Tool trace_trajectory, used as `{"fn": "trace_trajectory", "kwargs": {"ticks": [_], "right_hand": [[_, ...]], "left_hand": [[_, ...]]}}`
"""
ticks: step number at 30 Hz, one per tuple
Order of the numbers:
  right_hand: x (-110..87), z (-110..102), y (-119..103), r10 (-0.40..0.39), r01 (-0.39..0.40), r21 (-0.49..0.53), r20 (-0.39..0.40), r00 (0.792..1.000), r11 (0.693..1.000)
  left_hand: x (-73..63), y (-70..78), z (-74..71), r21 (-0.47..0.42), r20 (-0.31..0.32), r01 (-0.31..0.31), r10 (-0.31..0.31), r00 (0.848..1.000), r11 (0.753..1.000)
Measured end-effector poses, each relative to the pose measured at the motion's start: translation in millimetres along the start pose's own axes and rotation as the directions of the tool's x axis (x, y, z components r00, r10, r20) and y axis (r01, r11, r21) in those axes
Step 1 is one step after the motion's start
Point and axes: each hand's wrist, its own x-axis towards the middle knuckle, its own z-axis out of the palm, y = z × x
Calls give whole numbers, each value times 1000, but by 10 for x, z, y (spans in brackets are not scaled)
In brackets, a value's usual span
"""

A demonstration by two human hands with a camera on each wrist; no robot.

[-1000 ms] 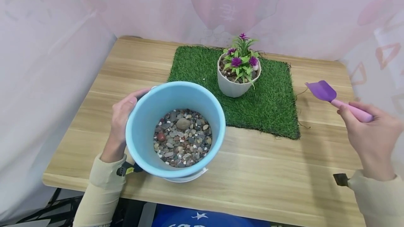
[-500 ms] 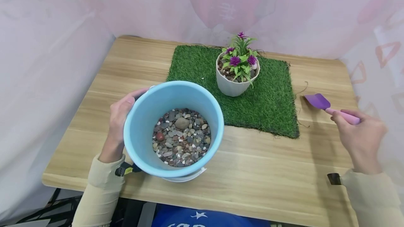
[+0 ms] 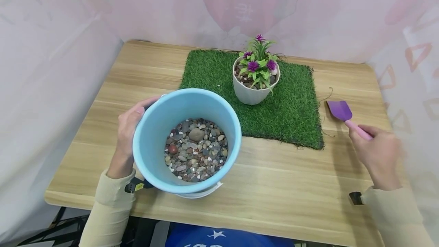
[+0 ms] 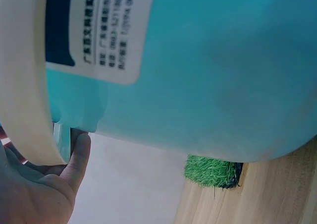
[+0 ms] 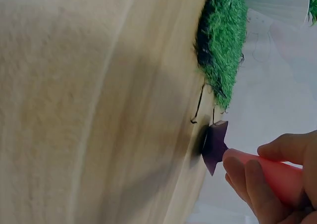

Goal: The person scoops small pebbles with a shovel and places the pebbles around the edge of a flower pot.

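Note:
My left hand grips the side of a light blue bucket near its rim, on the left of the head view. Small mixed pebbles cover the bucket's bottom. In the left wrist view, the hand sits where the white bucket handle joins the wall. On the right, my right hand holds a toy shovel by its pink grip. The shovel's purple blade points toward the mat and hangs low over the wood. Fingers wrap the grip in the right wrist view.
A white pot with purple-flowered plants stands on a green grass mat behind the bucket. Loose dark threads stick out from the mat's right edge. The wooden table ends at pink and white curtains.
My right hand has moved left with the shovel, and the blade has come down closer to the table beside the mat. The left hand and bucket have barely shifted.

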Motion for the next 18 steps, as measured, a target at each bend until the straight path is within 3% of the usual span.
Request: {"fn": "trace_trajectory", "kwargs": {"ticks": [5,11,18], "right_hand": [[-23,79,54,-51,52,-20,61,997,998],[-60,190,127,-143,146,-65,45,989,987],[-84,225,136,-150,155,-100,59,987,983]], "left_hand": [[-3,-5,-1,0,-13,17,-17,1000,1000],[-8,-11,-8,11,-31,42,-42,999,999],[-5,6,-3,-13,-9,15,-15,1000,1000]]}}
